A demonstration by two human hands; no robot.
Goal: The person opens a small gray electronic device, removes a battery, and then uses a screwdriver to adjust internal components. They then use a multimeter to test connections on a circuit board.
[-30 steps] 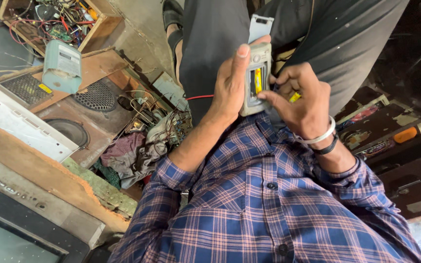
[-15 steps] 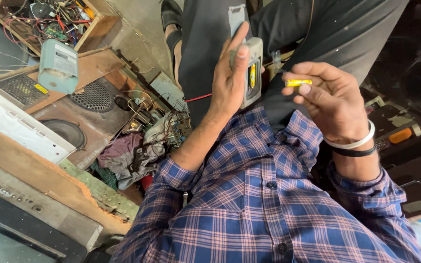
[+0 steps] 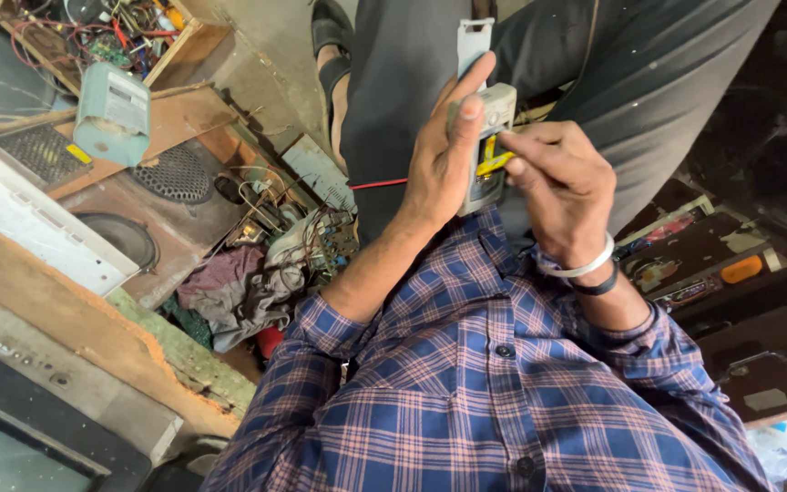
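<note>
My left hand is wrapped around a slim grey hand-held device and holds it upright above my lap, thumb along its front. A pale flap of the device sticks up above my fingers. My right hand, with a white and a black band at the wrist, pinches a small yellow part and presses it against an opening in the device's front. A thin red wire runs left from behind my left hand.
To the left lie a speaker cabinet, a pale green box, a tangle of wires and boards and a rag. A television set fills the lower left. Dark electronic units are stacked on the right.
Half a second ago my right hand held the yellow part away from the device; it has now moved back left and set the part against the device's front.
</note>
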